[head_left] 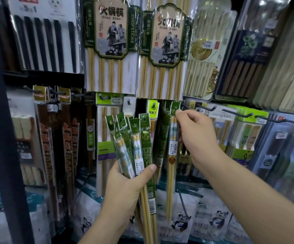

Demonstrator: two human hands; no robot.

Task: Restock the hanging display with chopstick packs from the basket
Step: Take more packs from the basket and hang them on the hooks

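Two hands work in front of shelves of hanging chopsticks. The left hand (125, 187) grips a fanned bundle of chopstick packs (135, 141) with green header cards, its thumb curled across their lower labels and the bare stick ends reaching down past the wrist. The right hand (197, 136) is raised higher and pinches the green header of a single pack (172, 155) between thumb and forefinger, holding it upright just beside the inner end of a black hook (207, 109). Whether the header is threaded onto the hook cannot be told. Larger hotpot chopstick packs (110, 41) hang in the row above, dark red packs (46, 138) hang to the left, and panda-printed bags (181, 222) lie below.
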